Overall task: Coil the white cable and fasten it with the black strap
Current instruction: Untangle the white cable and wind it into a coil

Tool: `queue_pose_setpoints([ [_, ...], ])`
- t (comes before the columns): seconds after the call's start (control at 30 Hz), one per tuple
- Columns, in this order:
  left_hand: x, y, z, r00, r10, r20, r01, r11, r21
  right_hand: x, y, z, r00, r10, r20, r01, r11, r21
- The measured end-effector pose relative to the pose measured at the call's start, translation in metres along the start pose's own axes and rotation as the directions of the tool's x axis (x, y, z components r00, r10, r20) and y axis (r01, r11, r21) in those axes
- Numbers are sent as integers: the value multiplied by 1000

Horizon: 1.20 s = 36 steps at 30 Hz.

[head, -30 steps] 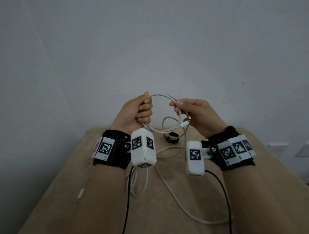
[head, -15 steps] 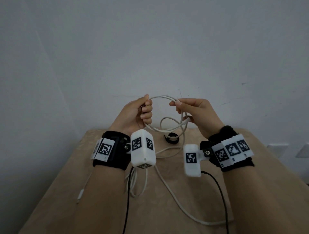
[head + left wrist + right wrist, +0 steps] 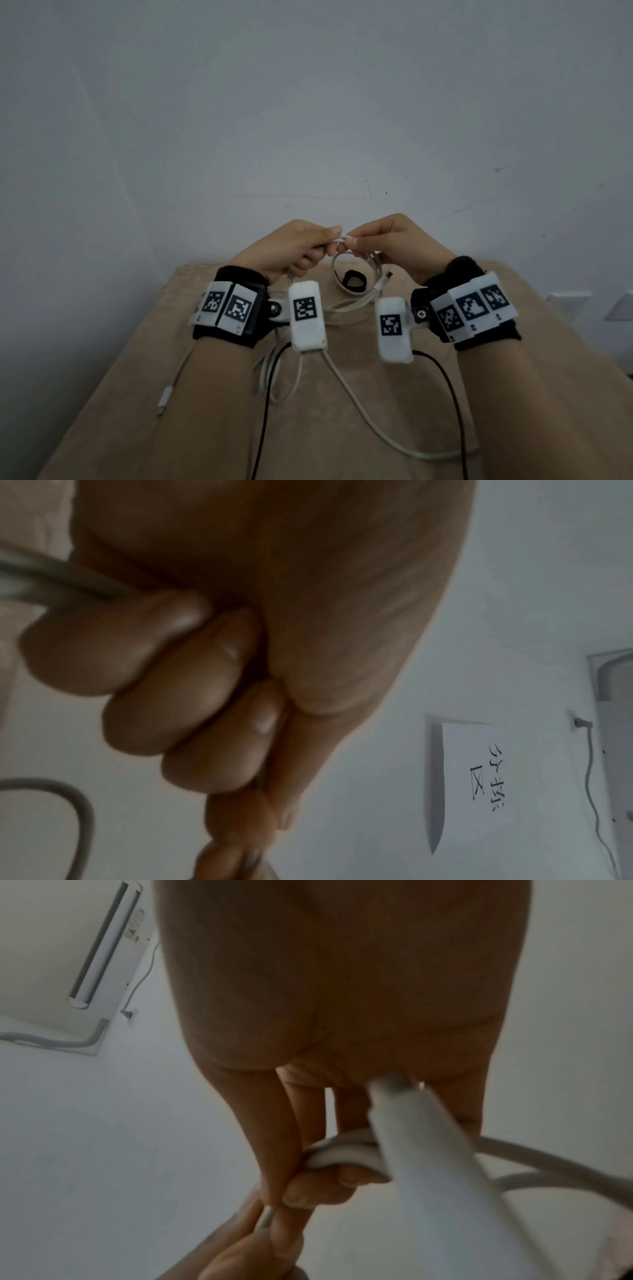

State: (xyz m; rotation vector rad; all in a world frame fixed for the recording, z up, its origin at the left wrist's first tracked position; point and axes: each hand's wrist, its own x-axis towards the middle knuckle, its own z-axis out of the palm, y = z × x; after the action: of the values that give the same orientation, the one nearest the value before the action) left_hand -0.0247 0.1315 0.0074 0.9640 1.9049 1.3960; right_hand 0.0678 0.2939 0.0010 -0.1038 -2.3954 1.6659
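Both hands are raised above the far end of the table and meet at their fingertips. My left hand (image 3: 301,245) has its fingers curled round the white cable (image 3: 368,270), pinching it between thumb and forefinger. My right hand (image 3: 383,245) pinches the same loops from the other side. Several small loops of the cable hang below the hands, with one plug (image 3: 383,281) dangling. The rest of the white cable (image 3: 363,414) trails over the table towards me. The black strap (image 3: 354,281) lies curled on the table just behind the hanging loops. In the right wrist view the white cable (image 3: 342,1153) crosses the fingers.
The tan table (image 3: 171,428) ends at a bare grey wall. A second white plug (image 3: 165,401) lies near the table's left edge. Black wires (image 3: 452,394) run from the wrist cameras towards me. Wall sockets (image 3: 565,305) sit low at the right.
The hands have come together; a second ago they held a wide loop apart. The loop has closed into a smaller bundle and hangs lower. The left hand's grip shifted to a fingertip pinch.
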Motion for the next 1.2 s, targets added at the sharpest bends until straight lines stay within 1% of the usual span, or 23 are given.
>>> queue_pose_setpoints([
  [0.1,1,0,0,999,45,-12,-46,997,-61,0,-1,1,1000,-21,-22,22,999,48],
  [0.17,1,0,-2,996,74,-53,-80,989,-125,0,-1,1,998,-48,-45,52,995,91],
  [0.23,2,-1,-4,991,88,-100,-105,978,-183,0,-2,-1,997,-22,-78,34,986,166],
  [0.3,2,-2,-7,986,93,-137,-124,964,-236,1,-2,-3,991,10,-132,25,966,257],
  [0.37,1,-2,-10,981,91,-173,-137,951,-276,2,0,-6,979,5,-203,66,939,338],
  [0.43,0,-2,-13,974,90,-208,-151,941,-303,2,1,-10,966,-4,-258,104,922,373],
  [0.5,-1,-1,-16,967,86,-239,-164,930,-329,1,3,-13,958,-12,-287,124,918,377],
  [0.7,0,-2,-19,937,76,-342,-231,868,-440,1,1,-11,966,-63,-251,137,947,289],
  [0.87,0,-3,-21,923,83,-376,-261,852,-455,1,1,-8,967,-88,-240,146,961,235],
  [1.0,2,-2,-19,911,102,-399,-299,830,-471,3,2,-2,972,-95,-215,156,945,288],
  [1.1,2,-2,-17,915,110,-389,-310,808,-500,5,2,1,977,-104,-185,165,921,354],
  [1.2,2,-2,-17,919,109,-380,-309,798,-517,6,4,1,978,-106,-182,169,910,379],
])
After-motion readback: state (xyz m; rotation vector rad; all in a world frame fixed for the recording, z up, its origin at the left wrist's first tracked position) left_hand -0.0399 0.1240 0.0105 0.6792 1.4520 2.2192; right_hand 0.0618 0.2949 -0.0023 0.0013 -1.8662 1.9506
